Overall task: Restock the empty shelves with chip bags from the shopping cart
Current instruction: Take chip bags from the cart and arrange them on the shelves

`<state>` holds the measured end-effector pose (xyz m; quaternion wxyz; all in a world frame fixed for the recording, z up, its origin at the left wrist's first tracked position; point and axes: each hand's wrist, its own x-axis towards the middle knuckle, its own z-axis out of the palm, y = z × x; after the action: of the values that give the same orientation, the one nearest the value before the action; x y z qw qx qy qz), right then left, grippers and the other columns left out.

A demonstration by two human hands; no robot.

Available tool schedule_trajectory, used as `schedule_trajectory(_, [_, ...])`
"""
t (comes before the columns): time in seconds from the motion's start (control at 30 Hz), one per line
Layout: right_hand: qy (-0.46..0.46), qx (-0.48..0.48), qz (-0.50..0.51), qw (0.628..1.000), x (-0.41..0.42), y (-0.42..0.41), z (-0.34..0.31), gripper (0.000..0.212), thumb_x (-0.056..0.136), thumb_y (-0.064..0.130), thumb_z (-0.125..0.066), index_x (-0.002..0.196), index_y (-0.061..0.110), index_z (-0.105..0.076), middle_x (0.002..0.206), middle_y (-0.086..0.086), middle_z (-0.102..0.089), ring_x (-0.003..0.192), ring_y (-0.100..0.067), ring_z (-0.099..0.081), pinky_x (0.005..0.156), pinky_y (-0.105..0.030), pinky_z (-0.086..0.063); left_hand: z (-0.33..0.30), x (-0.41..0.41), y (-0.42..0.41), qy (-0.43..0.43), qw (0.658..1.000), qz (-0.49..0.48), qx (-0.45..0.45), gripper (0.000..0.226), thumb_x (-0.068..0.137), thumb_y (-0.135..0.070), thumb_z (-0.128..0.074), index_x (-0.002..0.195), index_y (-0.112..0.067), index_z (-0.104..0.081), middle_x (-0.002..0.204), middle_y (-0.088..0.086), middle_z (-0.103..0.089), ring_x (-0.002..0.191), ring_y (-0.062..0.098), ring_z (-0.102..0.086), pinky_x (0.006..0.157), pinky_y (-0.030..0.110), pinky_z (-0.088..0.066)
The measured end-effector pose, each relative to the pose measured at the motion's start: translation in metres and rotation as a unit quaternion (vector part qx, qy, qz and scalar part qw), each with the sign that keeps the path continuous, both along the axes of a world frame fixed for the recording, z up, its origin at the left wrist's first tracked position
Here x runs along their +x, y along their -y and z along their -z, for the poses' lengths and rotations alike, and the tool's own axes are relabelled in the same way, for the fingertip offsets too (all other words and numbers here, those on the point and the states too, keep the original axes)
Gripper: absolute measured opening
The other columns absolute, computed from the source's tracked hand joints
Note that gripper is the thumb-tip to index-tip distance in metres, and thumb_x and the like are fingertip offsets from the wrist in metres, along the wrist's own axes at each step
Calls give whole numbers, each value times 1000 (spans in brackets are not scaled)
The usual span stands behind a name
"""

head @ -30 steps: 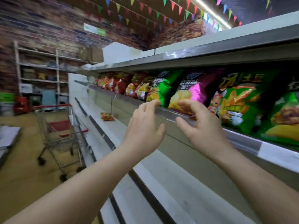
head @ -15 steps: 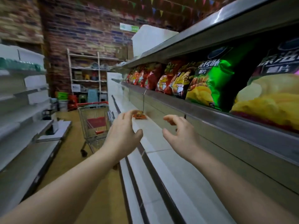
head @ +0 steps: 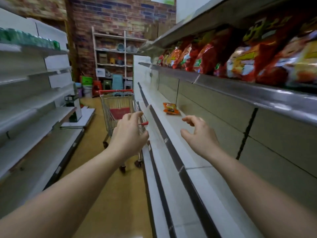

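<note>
A metal shopping cart [head: 118, 107] with a red handle stands in the aisle ahead, close to the right-hand shelving. My left hand [head: 129, 134] hangs in the air in front of the cart, fingers loosely curled and holding nothing. My right hand [head: 199, 134] is also empty and hovers over the white middle shelf [head: 173, 129], fingers relaxed. Red chip bags [head: 214, 57] stand in a row on the upper shelf [head: 240, 86] at the right. One small orange bag [head: 170, 108] lies alone on the middle shelf, beyond my right hand.
White shelving [head: 34, 103] lines the left side of the aisle, with green items [head: 30, 40] on its top level. A brick wall and a storage rack [head: 113, 55] with stools and buckets close the far end. The yellow floor [head: 96, 152] runs between the shelf rows.
My view has swung left from the stocked upper shelf towards the aisle and cart. Both hands have dropped away from the bags on the shelf and are now lower, empty.
</note>
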<state>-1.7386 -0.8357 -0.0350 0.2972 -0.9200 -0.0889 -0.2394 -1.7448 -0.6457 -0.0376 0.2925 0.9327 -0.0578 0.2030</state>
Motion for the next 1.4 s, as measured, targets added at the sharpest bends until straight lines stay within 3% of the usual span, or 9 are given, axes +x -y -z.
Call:
schedule_trajectory(0.33, [-61, -25, 49, 997, 210, -56, 7, 38, 91, 23, -51, 129, 21, -50, 136, 0, -47, 122, -17, -46, 92, -24, -34, -2, 217, -70, -56, 996, 23, 67, 64, 92, -29, -56, 147, -21, -26, 149, 3, -30, 136, 20, -30, 111, 37, -30])
schedule_trajectory(0.6, [-128, -116, 87, 981, 377, -47, 42, 49, 94, 30, -46, 141, 16, -39, 145, -2, -41, 134, -18, -35, 110, -36, -29, 32, 392, -68, -122, 984, 61, 118, 67, 91, -33, -54, 149, -21, -22, 153, 3, -24, 139, 22, -26, 113, 39, -24])
schedule_trajectory(0.8, [-126, -159, 81, 976, 538, -18, 73, 44, 94, 33, -44, 136, 19, -43, 143, 1, -42, 136, -18, -29, 111, -35, -25, 55, 542, -49, -145, 975, 56, 158, 67, 92, -40, -52, 149, -26, -20, 154, 3, -22, 142, 22, -22, 116, 41, -23])
schedule_trajectory(0.97, [-169, -150, 94, 970, 655, -3, 87, 40, 89, 35, -47, 127, 23, -53, 135, -1, -51, 124, -23, -42, 100, -37, -38, 64, 651, -26, -169, 968, 87, 165, 66, 92, -46, -49, 149, -28, -21, 156, 3, -19, 144, 23, -17, 117, 43, -20])
schedule_trajectory(1.1, [-207, -138, 121, 961, 717, 4, 101, 46, 93, 37, -44, 137, 21, -45, 140, -5, -46, 126, -25, -43, 103, -36, -38, 71, 720, 0, -182, 959, 125, 176, 62, 95, -46, -43, 149, -27, -20, 155, 5, -21, 143, 25, -19, 114, 43, -19])
schedule_trajectory(1.3, [-280, -123, 175, 936, 793, 26, 130, 55, 91, 48, -31, 144, 32, -33, 150, -1, -35, 134, -26, -33, 109, -43, -30, 103, 822, 55, -252, 925, 220, 182, 66, 95, -59, -27, 151, -28, -11, 160, 7, -3, 147, 31, 4, 115, 57, -2])
schedule_trajectory(1.4, [-301, -143, 215, 918, 823, 36, 134, 52, 97, 46, -27, 143, 25, -36, 147, -4, -41, 132, -24, -39, 110, -34, -25, 122, 866, 80, -268, 909, 269, 171, 63, 96, -56, -26, 150, -25, -15, 160, 8, -3, 146, 32, 5, 114, 59, 0])
